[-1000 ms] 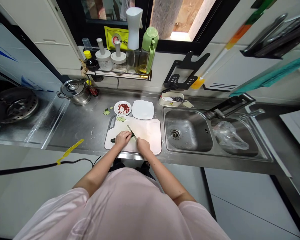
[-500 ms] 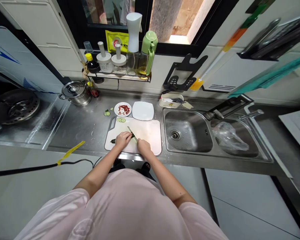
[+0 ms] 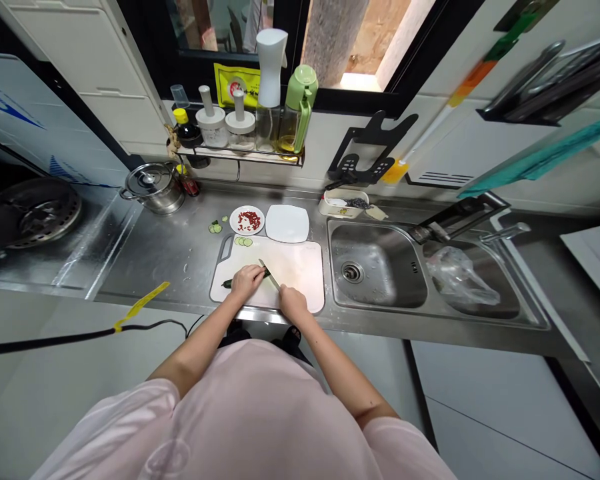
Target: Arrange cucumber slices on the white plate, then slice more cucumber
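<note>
On the white cutting board [image 3: 305, 267], my left hand [image 3: 247, 281] is closed over a dark green cucumber [image 3: 227, 284], whose two ends show on either side of the fingers. My right hand [image 3: 293, 301] grips a knife [image 3: 270, 274]; its blade slants up and left, close beside the cucumber's right end. Whether the edge touches the cucumber I cannot tell. Several pale cucumber slices [image 3: 243, 241] lie at the board's top left. Beyond the board stand a white plate of chopped red pieces [image 3: 249, 221] and a bare white square plate [image 3: 287, 223].
A few cucumber scraps [image 3: 215, 227] lie left of the plates. A lidded steel pot [image 3: 155, 189] stands at the back left. To the right is a double sink [image 3: 380, 263], with a clear plastic bag [image 3: 460, 277] in the far basin. Condiment containers fill a wall rack [image 3: 240, 154].
The knife and my right hand have shifted slightly to the right and down. My left hand stays on the cucumber. The whole view has drifted a little.
</note>
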Tool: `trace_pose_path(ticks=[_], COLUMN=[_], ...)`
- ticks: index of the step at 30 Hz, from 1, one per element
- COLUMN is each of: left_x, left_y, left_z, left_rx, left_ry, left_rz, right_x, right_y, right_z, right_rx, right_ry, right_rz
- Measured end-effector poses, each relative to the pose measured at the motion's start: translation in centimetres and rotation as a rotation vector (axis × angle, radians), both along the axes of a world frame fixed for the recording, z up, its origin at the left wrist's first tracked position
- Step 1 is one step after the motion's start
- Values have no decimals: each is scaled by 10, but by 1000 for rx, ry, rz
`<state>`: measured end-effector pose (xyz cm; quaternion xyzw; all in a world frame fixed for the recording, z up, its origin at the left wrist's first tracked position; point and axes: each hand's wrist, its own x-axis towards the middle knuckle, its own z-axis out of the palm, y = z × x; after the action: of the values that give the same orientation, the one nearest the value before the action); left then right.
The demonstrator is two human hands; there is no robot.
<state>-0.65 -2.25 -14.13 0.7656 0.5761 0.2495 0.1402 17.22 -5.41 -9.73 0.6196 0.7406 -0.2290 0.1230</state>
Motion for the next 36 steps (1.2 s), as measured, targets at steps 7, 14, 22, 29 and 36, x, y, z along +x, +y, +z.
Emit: trace_pose_path(ticks=[7, 14, 22, 29, 36], left_x=[0, 0, 0, 0, 0], left_y=[0, 0, 0, 0, 0], left_z=[2, 3, 1, 2, 4], left_rx=[-2, 7, 5, -1, -8], left_ry=[18, 12, 0, 2, -1], left_rz=[1, 5, 2, -1, -2], right_x=[-20, -23, -7, 5, 3], right_y=[22, 29, 10, -6, -1], right_z=[9, 11, 6, 5, 8], right_rx=[0, 9, 1, -43, -60], right_ry=[21, 39, 15, -17, -5], right_rz=[-14, -7, -6, -12, -21])
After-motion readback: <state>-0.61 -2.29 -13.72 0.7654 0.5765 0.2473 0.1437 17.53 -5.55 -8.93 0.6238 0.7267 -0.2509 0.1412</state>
